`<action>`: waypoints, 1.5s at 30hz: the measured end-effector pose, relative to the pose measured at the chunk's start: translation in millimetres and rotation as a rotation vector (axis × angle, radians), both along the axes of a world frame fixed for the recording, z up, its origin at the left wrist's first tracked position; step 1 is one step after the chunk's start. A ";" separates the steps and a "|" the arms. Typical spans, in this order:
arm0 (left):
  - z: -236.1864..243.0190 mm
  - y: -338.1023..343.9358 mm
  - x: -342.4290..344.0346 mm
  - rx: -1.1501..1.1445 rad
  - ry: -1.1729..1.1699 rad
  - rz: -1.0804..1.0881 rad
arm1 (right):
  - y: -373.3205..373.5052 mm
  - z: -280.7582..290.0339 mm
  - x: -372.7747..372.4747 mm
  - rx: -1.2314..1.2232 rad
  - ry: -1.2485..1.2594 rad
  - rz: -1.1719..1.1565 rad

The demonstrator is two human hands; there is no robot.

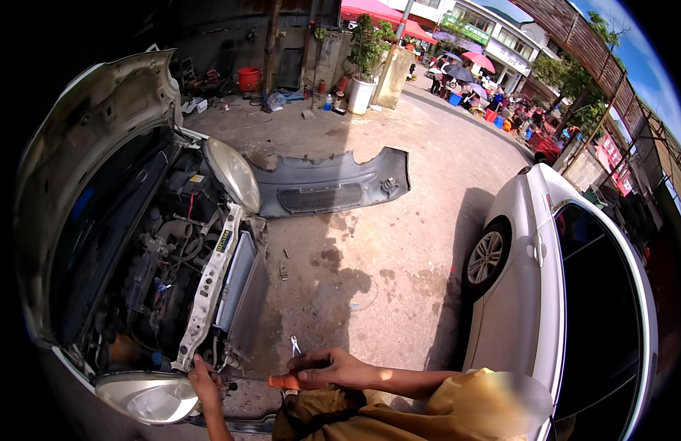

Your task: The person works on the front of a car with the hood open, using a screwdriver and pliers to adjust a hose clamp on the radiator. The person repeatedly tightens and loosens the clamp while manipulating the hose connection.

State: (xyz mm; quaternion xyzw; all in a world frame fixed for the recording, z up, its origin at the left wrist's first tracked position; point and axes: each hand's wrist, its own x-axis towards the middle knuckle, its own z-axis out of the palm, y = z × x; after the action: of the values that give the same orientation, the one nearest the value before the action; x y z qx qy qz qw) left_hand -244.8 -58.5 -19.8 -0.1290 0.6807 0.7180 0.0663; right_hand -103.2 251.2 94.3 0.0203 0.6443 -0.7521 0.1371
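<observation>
My left hand point(204, 382) is closed at the lower end of the pale metal front crossmember point(212, 279) of an open-bonnet car, beside the headlamp point(145, 400); what its fingers hold is hard to make out. My right hand point(333, 367) is closed on an orange-handled tool point(285, 381) held level, pointing toward my left hand. Metal pliers point(295, 343) show just beyond my right hand. Above the hands sit a radiator point(234, 290) and the dark engine bay point(164, 264). Yellow clothing at the bottom, partly blurred, covers part of the view.
A detached grey bumper point(333, 187) lies on the concrete ground point(384, 257) ahead. A white car point(524, 294) stands close on the right. A red bucket point(248, 78) and potted plant point(364, 92) are by the back wall. Several people point(495, 103) with umbrellas gather beyond the yard.
</observation>
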 end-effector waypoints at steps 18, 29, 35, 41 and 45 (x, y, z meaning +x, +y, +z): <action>-17.3 -5.4 13.3 -0.074 -0.208 -0.099 | 7.6 17.7 -9.9 0.610 0.522 0.245; -21.5 -6.3 16.9 -0.092 -0.144 -0.063 | -5.2 -12.0 -2.9 0.457 0.056 0.036; -20.0 -2.0 19.0 -0.101 -0.200 -0.120 | -7.6 1.4 5.1 0.531 0.390 0.005; -24.7 -1.7 19.0 -0.056 -0.175 -0.170 | -6.5 -0.2 14.3 0.436 0.146 -0.010; -23.2 -0.4 15.9 -0.061 -0.204 -0.172 | -8.4 -16.8 22.4 0.302 0.027 -0.135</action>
State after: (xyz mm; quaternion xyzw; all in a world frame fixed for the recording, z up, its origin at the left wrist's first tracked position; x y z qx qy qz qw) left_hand -229.0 -58.9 -43.1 -0.1443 0.7006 0.6718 0.1924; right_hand -80.8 242.8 77.5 0.0737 0.7490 -0.6544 0.0731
